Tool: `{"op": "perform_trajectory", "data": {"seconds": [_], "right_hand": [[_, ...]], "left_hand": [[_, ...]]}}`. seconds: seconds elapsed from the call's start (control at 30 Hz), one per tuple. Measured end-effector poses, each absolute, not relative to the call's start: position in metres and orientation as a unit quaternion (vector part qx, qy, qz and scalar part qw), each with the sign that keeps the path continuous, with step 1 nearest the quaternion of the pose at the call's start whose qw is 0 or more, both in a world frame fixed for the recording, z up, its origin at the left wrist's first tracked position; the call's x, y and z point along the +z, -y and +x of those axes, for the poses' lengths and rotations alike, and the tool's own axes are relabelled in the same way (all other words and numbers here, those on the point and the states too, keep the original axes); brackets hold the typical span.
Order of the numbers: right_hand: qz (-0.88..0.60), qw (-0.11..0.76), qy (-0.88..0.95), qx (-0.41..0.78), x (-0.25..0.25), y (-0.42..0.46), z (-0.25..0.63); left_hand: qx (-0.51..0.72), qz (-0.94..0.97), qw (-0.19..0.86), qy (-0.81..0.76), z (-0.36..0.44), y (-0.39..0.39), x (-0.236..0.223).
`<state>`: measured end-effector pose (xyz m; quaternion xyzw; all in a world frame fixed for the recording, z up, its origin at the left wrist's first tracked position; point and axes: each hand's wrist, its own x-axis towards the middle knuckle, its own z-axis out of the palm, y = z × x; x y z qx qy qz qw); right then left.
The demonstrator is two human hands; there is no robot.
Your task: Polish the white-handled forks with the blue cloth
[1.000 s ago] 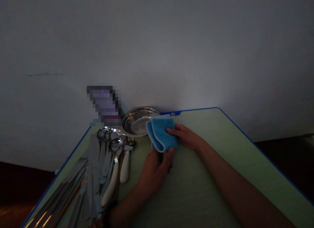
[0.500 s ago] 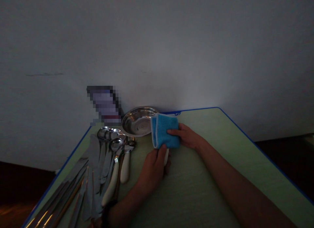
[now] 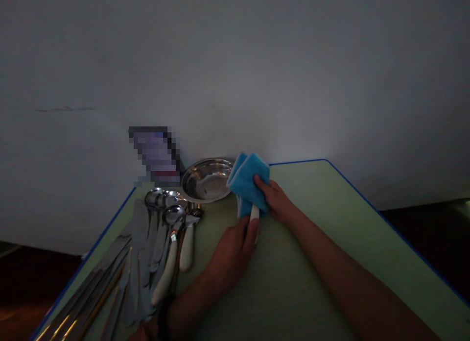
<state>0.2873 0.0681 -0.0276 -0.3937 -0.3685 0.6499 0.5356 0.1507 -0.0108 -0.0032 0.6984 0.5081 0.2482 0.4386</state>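
Note:
My left hand (image 3: 237,245) is closed around the white handle (image 3: 254,212) of a utensil, whose other end is hidden inside a folded blue cloth (image 3: 249,182). From the right, my right hand (image 3: 277,199) pinches that cloth around the utensil, thumb on top. Both hands are above the table, just in front of a shiny steel bowl (image 3: 207,182). Left of my left hand lie a spoon with a cream handle (image 3: 171,270) and another cream-handled utensil (image 3: 186,248).
Several metal spoons (image 3: 156,196) and knives (image 3: 106,260) lie along the left side of the green table (image 3: 312,262), which has a blue edge. A blurred-out, screen-like device (image 3: 156,152) leans on the wall (image 3: 235,71) behind the table.
The cloth has turned and lifted slightly, and its folds now wrap differently around the utensil. More of the white handle shows. My left hand has shifted a little to the right.

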Motion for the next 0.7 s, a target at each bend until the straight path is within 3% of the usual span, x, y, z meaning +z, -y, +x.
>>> {"op": "perform_trajectory", "data": {"seconds": [0.47,0.7], "right_hand": [[-0.36,0.56,0.191,0.721,-0.015,-0.07,0.29],[-0.344,0.54,0.203,0.741,-0.014,-0.069,0.291]], "left_hand": [[0.293,0.639,0.516,-0.489,0.149,0.014,-0.002],[0.319,0.603,0.536,-0.498,0.151,0.016,0.003]]}}
